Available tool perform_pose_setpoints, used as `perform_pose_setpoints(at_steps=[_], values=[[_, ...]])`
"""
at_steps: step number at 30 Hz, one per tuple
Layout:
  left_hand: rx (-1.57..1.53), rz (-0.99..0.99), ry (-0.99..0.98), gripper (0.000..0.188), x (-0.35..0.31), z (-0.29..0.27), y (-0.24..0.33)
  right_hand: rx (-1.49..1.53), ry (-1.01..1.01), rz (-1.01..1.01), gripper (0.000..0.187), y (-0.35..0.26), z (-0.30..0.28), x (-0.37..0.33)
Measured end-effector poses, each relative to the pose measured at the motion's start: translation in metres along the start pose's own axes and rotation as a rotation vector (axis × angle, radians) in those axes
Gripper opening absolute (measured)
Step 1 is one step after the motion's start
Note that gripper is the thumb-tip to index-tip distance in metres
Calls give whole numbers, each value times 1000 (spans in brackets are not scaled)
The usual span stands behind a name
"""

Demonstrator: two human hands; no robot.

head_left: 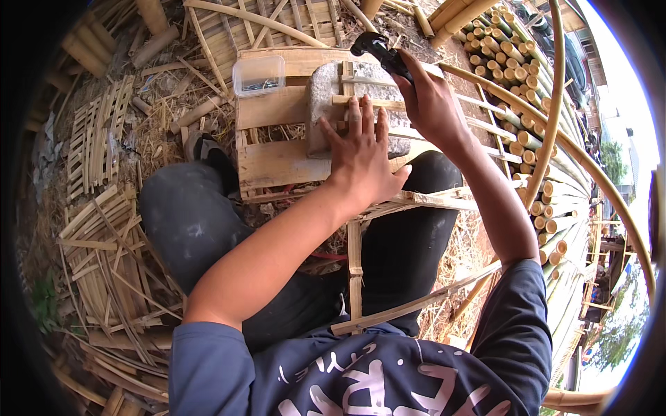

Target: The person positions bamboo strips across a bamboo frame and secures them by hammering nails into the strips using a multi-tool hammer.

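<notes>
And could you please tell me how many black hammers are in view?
1 black hammer is visible, held in the right hand near the far side of the rough grey stone block; others may be hidden.

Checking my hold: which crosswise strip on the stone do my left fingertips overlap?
The tan strip, partly covered by the fingertips of your left hand; one paler strip lies beyond them, another pale strip nearer you.

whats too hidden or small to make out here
Head view: lower handle of the black hammer, hidden by the right grip.
Head view: small pieces in the clear tub, too small to tell apart.
Head view: part of the grey block's top, covered by the left grip.
</notes>
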State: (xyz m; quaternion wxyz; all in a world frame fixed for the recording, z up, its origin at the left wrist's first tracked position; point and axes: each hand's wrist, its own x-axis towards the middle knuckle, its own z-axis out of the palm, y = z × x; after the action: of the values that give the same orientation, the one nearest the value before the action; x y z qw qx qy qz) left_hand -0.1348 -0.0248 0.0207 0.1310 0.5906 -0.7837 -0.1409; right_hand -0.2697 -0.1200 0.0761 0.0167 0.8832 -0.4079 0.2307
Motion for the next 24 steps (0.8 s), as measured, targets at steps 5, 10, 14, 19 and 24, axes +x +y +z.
perform_pose_setpoints(at_steps=[5,10,14,19,24], values=[[11,-5,-23,99,0,-1,-2,-45,-59,-22,36,3,6,3],[30,-3,-16,99,2,-2,-1,-76,-78,-42,40,3,3,4],[33,-11,-47,98,4,-4,0,23,121,50,42,-5,3,1],[76,-23,-5,98,3,-1,-2,47,14,12,39,-2,12,-6],[41,4,-14,99,2,-3,-2,168,89,358,40,0,-9,-2]])
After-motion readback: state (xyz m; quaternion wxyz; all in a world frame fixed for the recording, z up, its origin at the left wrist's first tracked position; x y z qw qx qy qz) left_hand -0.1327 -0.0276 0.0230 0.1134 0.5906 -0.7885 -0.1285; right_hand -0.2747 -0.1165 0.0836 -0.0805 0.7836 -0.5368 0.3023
